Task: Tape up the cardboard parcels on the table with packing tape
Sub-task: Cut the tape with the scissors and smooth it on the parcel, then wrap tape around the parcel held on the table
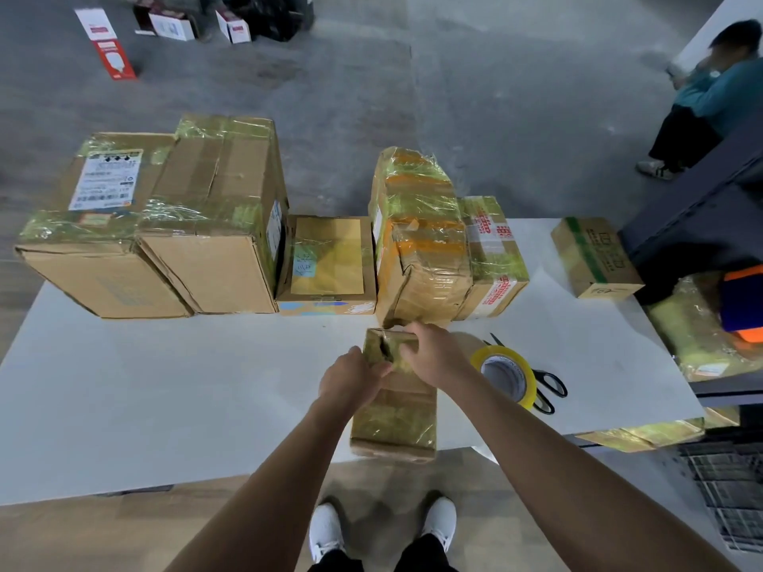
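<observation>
Most back-row parcels (421, 241) on far side of surface (165, 386) already carry glossy yellowish tape bands. Green-strip box (594, 258), far right, shows none; judged pending.

Small parcel (394, 423) lies at near edge of surface, partly banded; judged in work.

Left hand (355, 381): fingers curled round parcel's left upper edge.

Right hand (433, 357): fingers curled over parcel's far end, gripping.

Tape roll (505, 375) sits just right of right hand, unheld. Scissors (551, 386) just beside roll.

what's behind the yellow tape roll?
Black-handled scissors on the table: handles and a blade tip show past the tape roll; their middle is covered.
</observation>
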`<state>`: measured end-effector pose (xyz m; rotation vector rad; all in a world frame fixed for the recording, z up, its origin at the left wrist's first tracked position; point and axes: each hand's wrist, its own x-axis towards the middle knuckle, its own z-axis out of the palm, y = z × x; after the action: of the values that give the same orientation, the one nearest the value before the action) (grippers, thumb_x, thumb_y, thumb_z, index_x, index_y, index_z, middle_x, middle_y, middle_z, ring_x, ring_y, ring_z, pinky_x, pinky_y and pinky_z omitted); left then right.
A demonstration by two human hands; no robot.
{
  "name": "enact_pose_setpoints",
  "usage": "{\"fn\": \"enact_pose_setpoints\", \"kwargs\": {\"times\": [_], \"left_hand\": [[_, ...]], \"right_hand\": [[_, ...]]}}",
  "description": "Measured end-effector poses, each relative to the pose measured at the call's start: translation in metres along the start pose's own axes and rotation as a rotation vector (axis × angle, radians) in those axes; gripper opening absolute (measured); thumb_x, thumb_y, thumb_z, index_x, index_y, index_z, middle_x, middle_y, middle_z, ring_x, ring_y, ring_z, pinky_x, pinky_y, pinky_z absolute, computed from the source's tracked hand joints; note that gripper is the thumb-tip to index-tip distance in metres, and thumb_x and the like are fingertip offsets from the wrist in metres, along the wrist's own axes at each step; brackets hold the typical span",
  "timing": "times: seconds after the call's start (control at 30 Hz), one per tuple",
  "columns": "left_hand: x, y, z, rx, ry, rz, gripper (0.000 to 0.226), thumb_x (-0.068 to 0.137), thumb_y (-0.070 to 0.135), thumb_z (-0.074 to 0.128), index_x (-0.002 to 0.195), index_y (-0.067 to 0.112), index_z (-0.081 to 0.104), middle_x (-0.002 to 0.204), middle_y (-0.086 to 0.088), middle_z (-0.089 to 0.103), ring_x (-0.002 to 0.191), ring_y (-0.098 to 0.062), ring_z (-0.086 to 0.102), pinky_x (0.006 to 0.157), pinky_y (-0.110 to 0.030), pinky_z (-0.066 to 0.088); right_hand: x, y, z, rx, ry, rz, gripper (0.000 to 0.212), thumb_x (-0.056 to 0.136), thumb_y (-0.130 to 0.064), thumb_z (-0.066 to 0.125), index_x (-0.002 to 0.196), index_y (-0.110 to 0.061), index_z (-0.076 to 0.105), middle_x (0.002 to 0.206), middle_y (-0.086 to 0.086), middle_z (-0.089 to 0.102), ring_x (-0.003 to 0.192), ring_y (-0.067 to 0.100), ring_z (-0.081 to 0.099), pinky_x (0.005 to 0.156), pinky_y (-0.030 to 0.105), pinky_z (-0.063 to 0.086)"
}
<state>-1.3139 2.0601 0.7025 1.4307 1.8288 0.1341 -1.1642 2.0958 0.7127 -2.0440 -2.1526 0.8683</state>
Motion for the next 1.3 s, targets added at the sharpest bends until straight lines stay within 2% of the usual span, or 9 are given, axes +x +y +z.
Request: {"fn": "enact_pose_setpoints", "kwargs": {"times": [0.1, 0.2, 0.37, 0.53, 0.63, 0.83, 1.03, 1.17, 1.3], "left_hand": [[-0.001, 0.005, 0.009, -0.084, 0.019, -0.036, 0.046, 0.095, 0.045, 0.054, 0.116, 0.005, 0.046, 0.109, -0.011, 0.062, 0.100, -0.030, 0.059, 0.072, -0.033, 0.041], [-0.007, 0.019, 0.012, -0.107, 0.082, -0.042, 0.048, 0.095, 0.037, 0.056, 0.125, 0.006, 0.038, 0.120, -0.014, 0.056, 0.108, -0.032, 0.057, 0.078, -0.038, 0.044], [-0.018, 0.051, 0.020, 0.174, 0.339, 0.189, 0.049, 0.094, 0.018, 0.045, 0.141, 0.012, 0.034, 0.138, -0.010, 0.042, 0.125, -0.029, 0.041, 0.096, -0.040, 0.041], [-0.021, 0.089, 0.049, 0.120, 0.257, 0.323, 0.040, 0.096, 0.021, 0.046, 0.136, 0.014, 0.042, 0.135, -0.010, 0.046, 0.124, -0.028, 0.044, 0.097, -0.038, 0.043], [-0.025, 0.112, 0.069, 0.101, 0.194, 0.396, 0.038, 0.097, 0.017, 0.044, 0.134, 0.013, 0.044, 0.135, -0.008, 0.046, 0.125, -0.026, 0.044, 0.096, -0.039, 0.045], [-0.020, 0.146, 0.100, 0.032, 0.148, 0.321, 0.024, 0.096, 0.017, 0.045, 0.117, 0.010, 0.054, 0.118, -0.010, 0.053, 0.110, -0.028, 0.052, 0.087, -0.037, 0.043], [-0.018, 0.152, 0.104, 0.015, 0.233, 0.235, 0.021, 0.094, 0.015, 0.045, 0.106, 0.008, 0.061, 0.108, -0.011, 0.058, 0.100, -0.027, 0.056, 0.082, -0.036, 0.047], [-0.021, 0.147, 0.099, -0.069, 0.323, 0.158, 0.013, 0.093, 0.012, 0.046, 0.093, 0.008, 0.059, 0.095, -0.010, 0.060, 0.086, -0.028, 0.058, 0.073, -0.037, 0.047], [-0.020, 0.139, 0.090, -0.220, 0.348, 0.071, 0.015, 0.097, 0.015, 0.044, 0.089, 0.009, 0.056, 0.089, -0.010, 0.062, 0.078, -0.024, 0.054, 0.065, -0.034, 0.041]], "right_hand": [[-0.005, 0.013, -0.001, -0.067, 0.029, 0.072, 0.046, 0.097, -0.037, 0.050, 0.139, -0.016, 0.048, 0.131, 0.011, 0.052, 0.119, 0.031, 0.050, 0.098, 0.045, 0.045], [-0.006, 0.021, -0.002, 0.017, 0.027, 0.069, 0.049, 0.098, -0.034, 0.051, 0.142, -0.014, 0.045, 0.135, 0.013, 0.049, 0.121, 0.030, 0.051, 0.099, 0.038, 0.044], [-0.011, 0.039, -0.012, 0.027, 0.114, 0.061, 0.039, 0.100, -0.030, 0.050, 0.133, -0.010, 0.053, 0.124, 0.015, 0.058, 0.114, 0.031, 0.056, 0.089, 0.037, 0.045], [-0.019, 0.079, -0.030, -0.010, 0.118, 0.090, 0.028, 0.101, -0.026, 0.042, 0.118, -0.010, 0.058, 0.112, 0.013, 0.062, 0.106, 0.031, 0.059, 0.080, 0.036, 0.046], [-0.024, 0.111, -0.041, -0.059, 0.100, 0.153, 0.030, 0.102, -0.027, 0.039, 0.122, -0.013, 0.056, 0.116, 0.009, 0.059, 0.108, 0.027, 0.057, 0.080, 0.033, 0.044], [-0.030, 0.164, -0.055, -0.156, 0.074, 0.293, 0.031, 0.101, -0.017, 0.043, 0.131, -0.017, 0.050, 0.129, 0.009, 0.051, 0.122, 0.027, 0.047, 0.093, 0.038, 0.046], [-0.023, 0.188, -0.048, -0.204, -0.035, 0.223, 0.031, 0.101, -0.033, 0.048, 0.121, -0.010, 0.053, 0.117, 0.009, 0.063, 0.108, 0.029, 0.061, 0.072, 0.031, 0.043], [-0.012, 0.186, -0.054, -0.283, -0.083, 0.173, 0.020, 0.099, -0.020, 0.052, 0.114, -0.007, 0.059, 0.115, 0.010, 0.065, 0.105, 0.028, 0.063, 0.071, 0.029, 0.043], [-0.013, 0.186, -0.065, -0.237, -0.021, 0.109, 0.021, 0.099, -0.023, 0.050, 0.112, -0.007, 0.057, 0.111, 0.011, 0.064, 0.103, 0.029, 0.062, 0.070, 0.030, 0.039]]}}
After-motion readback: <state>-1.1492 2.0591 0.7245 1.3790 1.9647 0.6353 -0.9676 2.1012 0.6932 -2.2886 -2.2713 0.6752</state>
